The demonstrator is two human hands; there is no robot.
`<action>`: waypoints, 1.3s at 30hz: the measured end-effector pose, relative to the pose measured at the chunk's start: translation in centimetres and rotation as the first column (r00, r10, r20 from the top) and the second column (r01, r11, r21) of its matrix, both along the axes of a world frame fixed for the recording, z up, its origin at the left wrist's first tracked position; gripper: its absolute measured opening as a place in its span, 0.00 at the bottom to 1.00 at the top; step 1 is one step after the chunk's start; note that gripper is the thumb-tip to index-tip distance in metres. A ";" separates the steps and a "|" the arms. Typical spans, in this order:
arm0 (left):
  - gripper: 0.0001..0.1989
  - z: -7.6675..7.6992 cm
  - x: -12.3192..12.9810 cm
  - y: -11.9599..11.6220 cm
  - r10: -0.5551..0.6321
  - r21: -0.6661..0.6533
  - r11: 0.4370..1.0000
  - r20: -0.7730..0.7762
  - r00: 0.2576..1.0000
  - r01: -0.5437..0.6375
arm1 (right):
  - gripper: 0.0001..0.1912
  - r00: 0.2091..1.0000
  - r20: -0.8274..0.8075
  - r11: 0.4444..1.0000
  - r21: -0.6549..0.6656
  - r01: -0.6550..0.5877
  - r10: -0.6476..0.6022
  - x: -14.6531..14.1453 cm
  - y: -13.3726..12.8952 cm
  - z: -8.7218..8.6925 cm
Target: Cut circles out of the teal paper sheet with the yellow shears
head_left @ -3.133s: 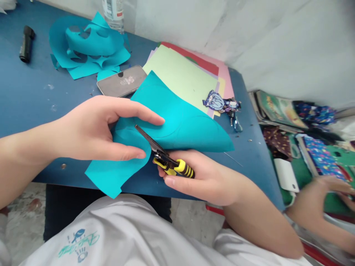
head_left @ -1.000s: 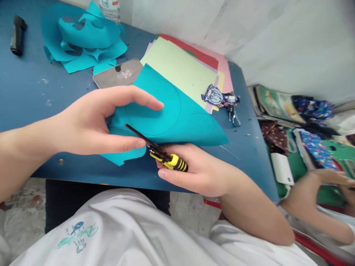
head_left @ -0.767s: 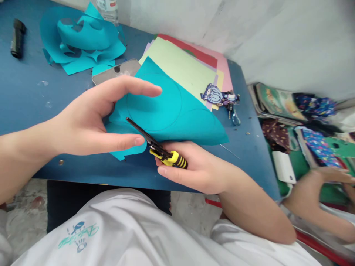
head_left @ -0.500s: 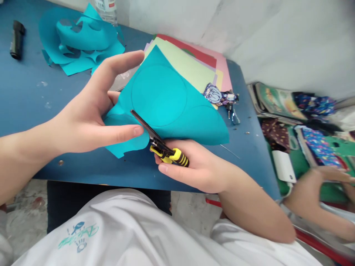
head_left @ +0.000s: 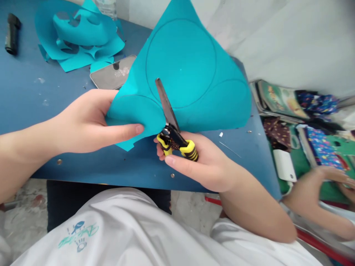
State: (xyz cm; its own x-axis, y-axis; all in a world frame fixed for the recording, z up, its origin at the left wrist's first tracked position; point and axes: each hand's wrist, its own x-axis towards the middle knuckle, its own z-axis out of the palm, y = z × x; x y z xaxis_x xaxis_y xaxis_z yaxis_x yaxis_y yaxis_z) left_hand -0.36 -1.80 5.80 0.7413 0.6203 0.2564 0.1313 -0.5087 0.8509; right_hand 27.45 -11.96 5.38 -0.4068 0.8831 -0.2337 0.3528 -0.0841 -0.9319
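Observation:
A turquoise sheet [head_left: 180, 62] with drawn circle outlines is raised above the blue table. My left hand [head_left: 91, 122] pinches its lower left part, thumb on top and fingers behind. My right hand [head_left: 202, 160] is closed round the yellow and black handles of the scissors [head_left: 169, 107]. Their blades lie over the sheet near the lower left of the large circle, pointing up and slightly left. The lower blade is hidden by the paper.
Cut turquoise scraps [head_left: 83, 33] lie at the back left, near a phone [head_left: 113, 72] and a black object [head_left: 12, 33]. A clear bottle [head_left: 107, 7] stands behind. At right, another person's arm [head_left: 318, 199] is beside a white power bank [head_left: 284, 164] and books [head_left: 277, 98].
The sheet has risen and now covers the coloured papers and the keychain. My left fingers have closed onto its edge. The scissors have moved right and turned more upright.

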 end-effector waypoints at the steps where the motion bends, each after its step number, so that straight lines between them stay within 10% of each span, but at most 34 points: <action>1: 0.07 0.0 0.0 0.0 -0.001 0.000 1.000 0.000 1.000 0.001 | 0.12 1.000 0.005 1.000 0.006 0.002 -0.002 0.0 0.0 0.0; 39: 0.09 -0.2 -0.4 -0.1 0.092 0.147 0.984 0.033 0.995 -0.096 | 0.11 0.995 0.087 0.997 0.057 -0.059 0.053 -0.6 0.3 -0.2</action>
